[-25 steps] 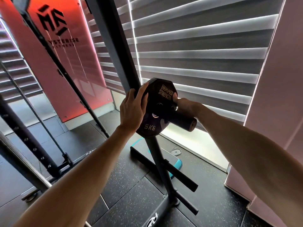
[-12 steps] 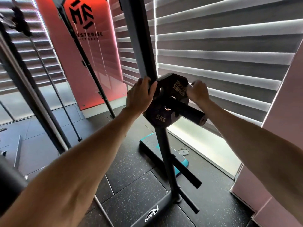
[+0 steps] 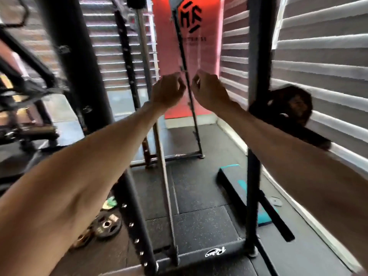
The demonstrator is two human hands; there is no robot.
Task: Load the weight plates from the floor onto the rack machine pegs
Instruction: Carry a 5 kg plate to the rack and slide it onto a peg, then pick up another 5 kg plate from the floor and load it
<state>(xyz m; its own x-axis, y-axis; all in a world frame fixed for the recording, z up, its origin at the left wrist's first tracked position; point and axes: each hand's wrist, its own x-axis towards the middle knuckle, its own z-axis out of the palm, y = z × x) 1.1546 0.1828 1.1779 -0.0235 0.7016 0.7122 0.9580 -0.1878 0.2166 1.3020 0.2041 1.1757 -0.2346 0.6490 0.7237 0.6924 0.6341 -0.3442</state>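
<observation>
A black 5 kg weight plate (image 3: 292, 105) hangs on a peg (image 3: 312, 137) of the rack upright (image 3: 258, 56) at the right. Both my hands are off it, raised in the middle of the view. My left hand (image 3: 167, 90) and my right hand (image 3: 209, 90) have loosely curled fingers and hold nothing. Several more plates (image 3: 106, 225) lie on the floor at the lower left, partly hidden by my left forearm. A lower bare peg (image 3: 276, 218) sticks out from the same upright.
A thick black rack post (image 3: 79, 66) with holes stands at the left. Thin steel bars (image 3: 151, 96) rise in the middle. A black and teal step (image 3: 239, 188) lies on the rubber floor. Blinds (image 3: 318, 46) cover the window at the right.
Both hands have let go of the 5 kg plate, which stays on the peg. The view has swung left, so the plate now sits at the right and floor plates appear.
</observation>
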